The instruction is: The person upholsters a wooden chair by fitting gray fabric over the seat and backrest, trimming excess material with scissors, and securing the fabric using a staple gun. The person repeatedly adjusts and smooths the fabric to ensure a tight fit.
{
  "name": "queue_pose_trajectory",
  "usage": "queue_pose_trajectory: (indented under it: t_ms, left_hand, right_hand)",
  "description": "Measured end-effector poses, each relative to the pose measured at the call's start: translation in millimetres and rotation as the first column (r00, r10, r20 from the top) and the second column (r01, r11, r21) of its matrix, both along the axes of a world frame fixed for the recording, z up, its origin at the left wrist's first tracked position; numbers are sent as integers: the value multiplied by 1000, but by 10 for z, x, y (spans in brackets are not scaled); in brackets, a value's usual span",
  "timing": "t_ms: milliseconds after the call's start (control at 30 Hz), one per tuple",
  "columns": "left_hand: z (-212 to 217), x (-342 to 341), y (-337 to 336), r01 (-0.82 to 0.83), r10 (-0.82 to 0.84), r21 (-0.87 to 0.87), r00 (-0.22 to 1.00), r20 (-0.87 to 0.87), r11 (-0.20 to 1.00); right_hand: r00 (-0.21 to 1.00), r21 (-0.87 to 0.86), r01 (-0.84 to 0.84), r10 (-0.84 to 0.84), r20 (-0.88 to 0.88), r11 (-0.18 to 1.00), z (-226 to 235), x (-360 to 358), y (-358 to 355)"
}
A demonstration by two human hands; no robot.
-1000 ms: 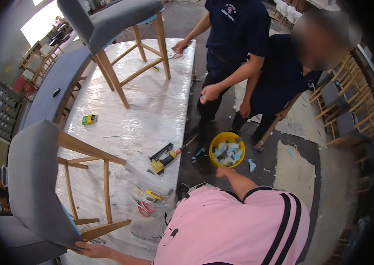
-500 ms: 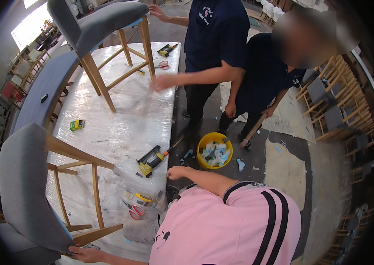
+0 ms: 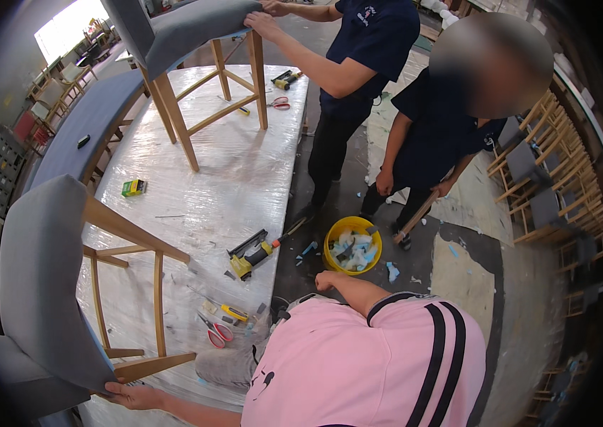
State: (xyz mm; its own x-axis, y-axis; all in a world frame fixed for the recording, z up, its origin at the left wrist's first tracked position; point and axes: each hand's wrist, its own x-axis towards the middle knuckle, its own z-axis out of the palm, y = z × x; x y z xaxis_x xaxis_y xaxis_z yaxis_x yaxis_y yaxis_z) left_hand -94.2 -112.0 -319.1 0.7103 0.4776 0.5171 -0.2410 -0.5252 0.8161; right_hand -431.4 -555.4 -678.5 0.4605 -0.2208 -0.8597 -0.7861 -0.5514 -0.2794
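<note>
A grey upholstered chair (image 3: pixel 41 263) with wooden legs lies tipped at the left, its legs reaching over the wrapped table. My left hand (image 3: pixel 130 396) grips the chair's lower edge, where a strip of light blue lining shows. My right hand (image 3: pixel 325 280) is closed, above the floor just in front of a yellow bucket (image 3: pixel 376 245) of foam and cloth scraps; whatever its fingers may hold is hidden. On the table, a yellow and black staple gun (image 3: pixel 253 257) lies beyond a yellow utility knife (image 3: pixel 234 313) and red-handled scissors (image 3: pixel 216 331).
The table (image 3: pixel 194 203) is covered in clear plastic film and carries a small green and yellow box (image 3: pixel 133 188). Across it, a co-worker holds the seat of another grey chair (image 3: pixel 198 28). A second person (image 3: pixel 436 142) stands behind the bucket. Stacked chairs (image 3: pixel 550 171) line the right.
My right hand has moved right, from the table edge toward the bucket. My left hand stays on the chair. The co-worker's lower hand has risen to the other chair's seat.
</note>
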Motion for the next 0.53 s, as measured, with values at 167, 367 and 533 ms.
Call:
queue_pose_trajectory:
  t_ms: [167,367,533]
  left_hand:
    - [45,18,-9,-6,6,0,999,-32,1000]
    - [-63,87,84,14,-17,77,999,33,997]
    - [-146,129,124,20,-22,24,996,89,1000]
  right_hand:
    - [974,-40,-46,53,218,998,347,443,3]
    - [937,0,-51,48,347,999,596,955,75]
    - [932,7,-158,147,333,987,443,949,61]
